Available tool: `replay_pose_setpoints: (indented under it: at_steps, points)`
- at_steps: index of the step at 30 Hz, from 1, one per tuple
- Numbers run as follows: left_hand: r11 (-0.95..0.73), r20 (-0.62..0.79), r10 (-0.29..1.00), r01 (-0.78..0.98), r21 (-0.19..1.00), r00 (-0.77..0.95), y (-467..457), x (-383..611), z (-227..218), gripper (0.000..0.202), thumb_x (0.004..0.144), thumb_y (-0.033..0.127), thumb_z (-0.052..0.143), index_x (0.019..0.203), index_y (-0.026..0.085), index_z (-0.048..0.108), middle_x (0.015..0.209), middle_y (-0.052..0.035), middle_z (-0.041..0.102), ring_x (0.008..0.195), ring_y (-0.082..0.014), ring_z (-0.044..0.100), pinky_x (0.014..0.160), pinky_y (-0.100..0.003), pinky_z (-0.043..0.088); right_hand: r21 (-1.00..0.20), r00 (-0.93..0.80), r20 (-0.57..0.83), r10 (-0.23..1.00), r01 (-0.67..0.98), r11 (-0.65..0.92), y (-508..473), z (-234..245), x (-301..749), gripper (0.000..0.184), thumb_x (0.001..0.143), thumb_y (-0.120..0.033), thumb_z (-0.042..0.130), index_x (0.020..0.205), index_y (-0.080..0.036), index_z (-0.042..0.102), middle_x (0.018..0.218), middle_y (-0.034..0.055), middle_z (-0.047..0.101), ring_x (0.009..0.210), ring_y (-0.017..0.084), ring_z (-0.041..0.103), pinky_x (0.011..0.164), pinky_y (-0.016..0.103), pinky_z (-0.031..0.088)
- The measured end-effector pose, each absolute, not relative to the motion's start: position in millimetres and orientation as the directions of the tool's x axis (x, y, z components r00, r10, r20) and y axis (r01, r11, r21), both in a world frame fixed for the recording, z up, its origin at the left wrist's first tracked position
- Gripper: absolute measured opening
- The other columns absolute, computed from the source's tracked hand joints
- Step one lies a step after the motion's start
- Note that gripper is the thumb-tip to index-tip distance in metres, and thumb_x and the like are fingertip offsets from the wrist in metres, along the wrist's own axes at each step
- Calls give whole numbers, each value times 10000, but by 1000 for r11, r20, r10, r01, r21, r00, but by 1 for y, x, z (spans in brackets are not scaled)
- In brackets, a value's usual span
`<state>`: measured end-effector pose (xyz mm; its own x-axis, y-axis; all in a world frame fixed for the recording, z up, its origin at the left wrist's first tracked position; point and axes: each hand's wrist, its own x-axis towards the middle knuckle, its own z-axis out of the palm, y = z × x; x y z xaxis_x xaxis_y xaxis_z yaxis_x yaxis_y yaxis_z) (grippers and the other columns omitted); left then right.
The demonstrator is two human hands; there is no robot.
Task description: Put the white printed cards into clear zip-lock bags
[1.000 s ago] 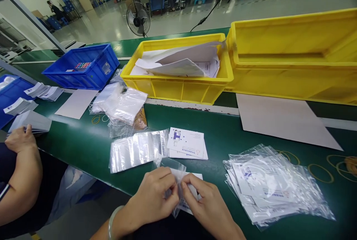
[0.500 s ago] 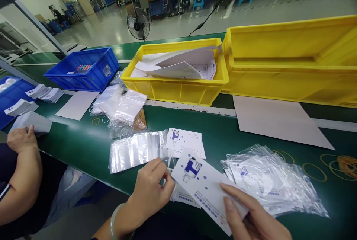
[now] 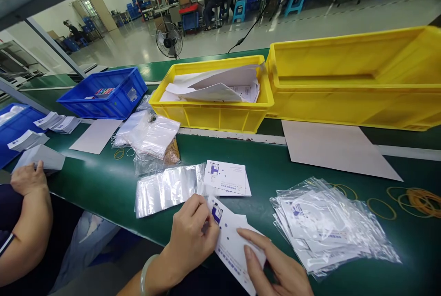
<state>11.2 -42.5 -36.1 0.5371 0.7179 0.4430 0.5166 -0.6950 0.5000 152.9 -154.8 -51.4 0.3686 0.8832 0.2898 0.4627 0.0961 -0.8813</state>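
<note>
At the table's near edge my left hand (image 3: pixel 191 234) pinches a clear plastic bag whose edge shows by its fingers. My right hand (image 3: pixel 275 266) grips a white printed card (image 3: pixel 234 245) with a blue picture, one end of it reaching the left fingers. Just beyond lie a stack of empty clear bags (image 3: pixel 168 188) and a small pile of printed cards (image 3: pixel 225 177). To the right sits a heap of bagged cards (image 3: pixel 327 225).
Two yellow bins (image 3: pixel 210 117) (image 3: pixel 354 98) stand at the back, with grey sheets (image 3: pixel 336 147) in front. Blue bins (image 3: pixel 103 96) stand at the left. Rubber bands (image 3: pixel 413 199) lie at far right. A co-worker's hand (image 3: pixel 29 179) rests on cards at left.
A second ago both hands pinched a clear bag. My right hand then lifted a printed card and has now brought it down and left, against the left fingers.
</note>
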Motion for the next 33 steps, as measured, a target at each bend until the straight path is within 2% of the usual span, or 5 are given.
replay_pose_setpoints:
  at_steps: [6, 21, 26, 30, 33]
  points:
    - [-676, 381, 703, 397, 621, 601, -44, 11, -32, 190, 828, 55, 463, 695, 189, 443, 756, -38, 552, 605, -114, 500, 520, -213, 392, -931, 186, 37, 982, 364, -34, -144, -56, 153, 369, 1011, -370, 479, 1356, -275, 570, 1064, 76, 784, 743, 199, 762, 633, 235, 628]
    - [-71, 114, 888, -113, 991, 445, -29, -2, -27, 317, 937, 291, 592, 657, 176, 500, 769, 0, 482, 631, -109, 488, 587, -239, 432, -687, 9, 465, 885, 634, 354, -127, -63, 143, 740, 926, -486, 619, 1503, -148, 302, 1285, 215, 664, 1076, 303, 711, 812, 363, 636]
    - [-128, 153, 833, -83, 988, 532, -33, 2, -23, 246, 953, 334, 597, 754, 189, 605, 836, -26, 538, 753, -145, 553, 695, -264, 490, -700, 104, 541, 835, 606, 378, -118, -62, 141, 383, 930, -65, 536, 1295, -179, 526, 1158, 143, 735, 1058, 233, 721, 895, 321, 593]
    - [-327, 256, 870, 106, 939, 422, -26, -5, -22, 338, 868, 320, 716, 1185, 257, 615, 1145, -72, 565, 1086, -215, 549, 955, -330, 473, -859, 211, 408, 888, 419, 295, -121, -51, 154, 231, 945, -87, 519, 1056, -253, 635, 939, 27, 771, 816, 168, 746, 700, 223, 584]
    - [-237, 132, 815, 116, 965, 564, -19, -10, -23, 433, 806, 327, 778, 1196, 227, 618, 1029, -60, 636, 941, -194, 609, 857, -296, 509, -921, 214, 333, 918, 283, 268, -125, -47, 161, 188, 945, -132, 528, 945, -277, 649, 842, -23, 756, 730, 146, 725, 646, 202, 550]
